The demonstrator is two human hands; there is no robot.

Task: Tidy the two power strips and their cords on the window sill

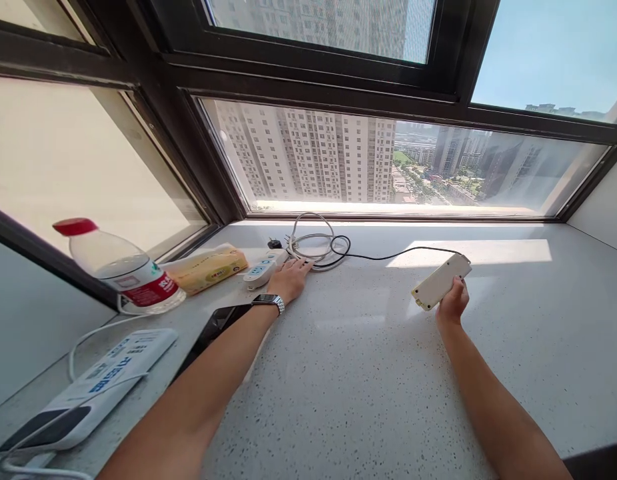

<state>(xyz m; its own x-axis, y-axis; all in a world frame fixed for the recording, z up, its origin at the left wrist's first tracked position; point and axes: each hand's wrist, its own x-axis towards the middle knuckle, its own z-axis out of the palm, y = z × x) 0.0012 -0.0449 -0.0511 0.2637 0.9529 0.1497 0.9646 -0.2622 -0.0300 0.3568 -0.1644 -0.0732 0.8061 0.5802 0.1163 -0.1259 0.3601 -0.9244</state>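
My right hand point(453, 301) is closed around one end of a flat cream block point(438, 283), which looks like a power strip seen from its back. It is held tilted above the counter. Dark screw holes and a yellowish end show on it. From its far end a black cable point(388, 257) runs left into a loose coil of white cable point(308, 243). My left hand point(288, 280), below a wristwatch, lies palm down at the coil's near edge, fingers stretched out by the cables. Just left of it sits a small white power strip point(261, 272) with sockets. A black plug point(274, 244) lies behind that strip.
On the left stand a red-capped water bottle point(133, 267) and a yellow tissue pack point(208, 268). A larger white power strip point(108, 380) with a cord lies nearer. Under my left forearm is a dark flat object point(218, 327). The speckled counter point(358, 373) meets a window behind.
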